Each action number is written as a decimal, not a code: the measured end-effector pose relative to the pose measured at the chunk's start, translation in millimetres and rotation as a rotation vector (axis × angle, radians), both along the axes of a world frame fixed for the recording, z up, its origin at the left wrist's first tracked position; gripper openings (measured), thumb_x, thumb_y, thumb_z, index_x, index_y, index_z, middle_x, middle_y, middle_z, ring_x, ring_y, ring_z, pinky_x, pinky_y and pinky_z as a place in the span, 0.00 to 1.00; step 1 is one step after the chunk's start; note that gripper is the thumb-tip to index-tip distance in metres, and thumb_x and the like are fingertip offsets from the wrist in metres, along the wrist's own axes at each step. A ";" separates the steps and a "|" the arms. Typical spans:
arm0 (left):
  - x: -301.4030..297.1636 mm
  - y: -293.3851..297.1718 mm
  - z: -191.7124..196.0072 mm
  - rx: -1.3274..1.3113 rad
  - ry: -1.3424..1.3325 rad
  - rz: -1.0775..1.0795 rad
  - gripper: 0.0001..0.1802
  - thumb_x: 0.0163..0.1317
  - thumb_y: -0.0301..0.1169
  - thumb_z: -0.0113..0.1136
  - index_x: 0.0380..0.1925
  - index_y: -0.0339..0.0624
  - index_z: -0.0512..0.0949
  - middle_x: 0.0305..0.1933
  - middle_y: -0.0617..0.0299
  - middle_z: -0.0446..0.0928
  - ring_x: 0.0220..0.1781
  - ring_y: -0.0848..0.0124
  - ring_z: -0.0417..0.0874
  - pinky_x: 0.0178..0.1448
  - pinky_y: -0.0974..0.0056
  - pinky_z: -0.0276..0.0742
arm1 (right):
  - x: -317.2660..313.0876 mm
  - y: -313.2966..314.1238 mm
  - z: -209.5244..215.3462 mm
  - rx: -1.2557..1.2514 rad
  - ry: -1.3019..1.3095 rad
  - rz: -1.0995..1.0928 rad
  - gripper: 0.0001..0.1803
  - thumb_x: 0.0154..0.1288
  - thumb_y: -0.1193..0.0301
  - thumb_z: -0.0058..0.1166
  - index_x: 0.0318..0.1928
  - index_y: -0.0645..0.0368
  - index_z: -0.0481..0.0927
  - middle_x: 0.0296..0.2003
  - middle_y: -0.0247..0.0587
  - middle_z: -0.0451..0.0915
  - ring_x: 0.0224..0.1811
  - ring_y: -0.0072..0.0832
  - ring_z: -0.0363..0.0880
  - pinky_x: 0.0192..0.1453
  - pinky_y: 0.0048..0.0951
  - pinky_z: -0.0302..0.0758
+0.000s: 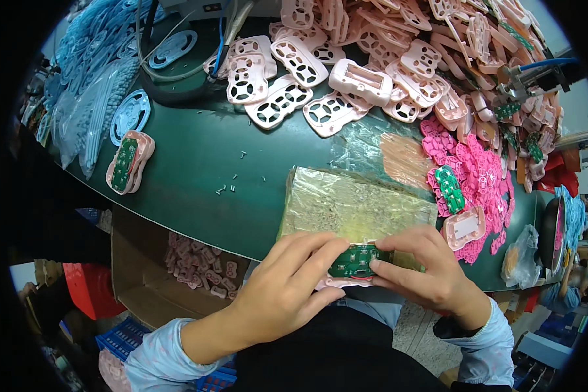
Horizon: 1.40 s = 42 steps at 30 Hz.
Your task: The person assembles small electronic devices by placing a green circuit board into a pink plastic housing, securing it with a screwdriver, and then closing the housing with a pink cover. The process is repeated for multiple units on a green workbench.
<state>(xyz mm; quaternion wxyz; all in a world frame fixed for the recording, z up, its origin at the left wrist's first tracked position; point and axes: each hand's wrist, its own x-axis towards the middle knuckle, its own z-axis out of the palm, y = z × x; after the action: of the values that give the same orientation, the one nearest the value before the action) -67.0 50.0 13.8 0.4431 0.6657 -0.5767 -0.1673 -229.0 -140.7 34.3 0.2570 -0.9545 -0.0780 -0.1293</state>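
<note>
Close to my body, a green circuit board (pixel 354 261) sits against a pale pink plastic shell (pixel 347 282) at the front edge of a yellowish block wrapped in clear film (pixel 346 202). My left hand (pixel 284 284) grips the shell and board from the left, thumb below and fingers along the top. From the right, my right hand (pixel 431 268) pinches the board's end between thumb and forefinger. A bit of red wire shows along the board's lower edge. Both hands hide much of the shell.
Pink casings (pixel 372 39) pile up at the back. Magenta rubber pads (pixel 483 176), green boards (pixel 449 189) and a pink shell (pixel 465 227) lie right. Left are loose screws (pixel 223 189), a shell with board (pixel 129 162) and bagged blue parts (pixel 95 104). A carton (pixel 134 297) stands below.
</note>
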 end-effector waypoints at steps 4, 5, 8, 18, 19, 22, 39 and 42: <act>-2.7 0.6 -4.9 -0.024 -0.005 0.008 0.44 0.39 0.29 0.79 0.59 0.32 0.68 0.50 0.46 0.76 0.49 0.51 0.79 0.54 0.53 0.75 | 1.2 -3.4 2.7 0.050 0.031 -0.001 0.19 0.47 0.72 0.71 0.43 0.59 0.83 0.45 0.46 0.79 0.41 0.39 0.77 0.42 0.36 0.76; -2.7 0.2 -6.5 -0.030 -0.008 0.008 0.45 0.39 0.29 0.79 0.59 0.32 0.68 0.50 0.46 0.76 0.49 0.51 0.79 0.54 0.53 0.75 | 1.2 -5.0 3.9 0.070 0.045 -0.006 0.19 0.47 0.72 0.72 0.42 0.59 0.83 0.45 0.45 0.79 0.41 0.39 0.77 0.42 0.36 0.76; -3.2 -0.1 -7.8 -0.027 0.007 0.020 0.45 0.39 0.28 0.79 0.60 0.32 0.68 0.50 0.47 0.76 0.48 0.50 0.79 0.53 0.54 0.75 | 2.0 -9.6 13.0 0.057 0.016 -0.066 0.20 0.46 0.72 0.73 0.42 0.58 0.83 0.44 0.44 0.79 0.40 0.38 0.78 0.42 0.36 0.75; -6.2 -10.1 15.5 0.109 0.476 0.159 0.13 0.56 0.21 0.67 0.42 0.33 0.76 0.34 0.56 0.81 0.30 0.75 0.80 0.35 0.71 0.75 | -6.4 1.9 3.4 0.281 0.032 -0.279 0.39 0.41 0.65 0.78 0.56 0.60 0.76 0.46 0.47 0.78 0.45 0.41 0.77 0.47 0.36 0.75; -10.0 -10.3 11.6 0.103 0.558 0.201 0.10 0.57 0.21 0.66 0.39 0.34 0.78 0.32 0.57 0.81 0.28 0.74 0.80 0.32 0.71 0.75 | -13.7 5.3 1.1 0.291 0.057 -0.289 0.38 0.41 0.65 0.78 0.55 0.60 0.76 0.45 0.47 0.78 0.45 0.41 0.77 0.48 0.36 0.74; -14.4 -9.6 13.2 0.106 0.777 0.301 0.06 0.57 0.21 0.66 0.34 0.35 0.80 0.30 0.57 0.81 0.26 0.71 0.81 0.31 0.69 0.75 | -18.1 15.8 -9.8 0.271 0.047 -0.289 0.32 0.42 0.65 0.77 0.49 0.59 0.79 0.41 0.41 0.77 0.42 0.38 0.76 0.45 0.34 0.72; 9.2 10.0 8.0 -0.110 -0.324 -0.109 0.12 0.49 0.28 0.64 0.36 0.43 0.82 0.41 0.64 0.82 0.41 0.66 0.81 0.37 0.63 0.73 | -8.5 6.7 -13.4 0.124 0.016 -0.219 0.23 0.48 0.69 0.71 0.48 0.52 0.83 0.42 0.38 0.76 0.37 0.32 0.73 0.39 0.31 0.72; 8.8 4.0 2.2 -0.133 -0.386 -0.077 0.11 0.50 0.28 0.63 0.36 0.41 0.81 0.42 0.62 0.82 0.43 0.65 0.81 0.39 0.63 0.75 | -2.9 1.3 -9.6 0.083 0.018 -0.197 0.22 0.49 0.69 0.71 0.48 0.51 0.83 0.44 0.40 0.77 0.41 0.36 0.75 0.41 0.32 0.74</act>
<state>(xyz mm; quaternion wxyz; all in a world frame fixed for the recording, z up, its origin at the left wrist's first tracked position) -58.3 54.0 16.0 0.3606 0.6323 -0.6855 -0.0151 -231.9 -139.3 24.7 0.2831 -0.9472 0.0238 -0.1484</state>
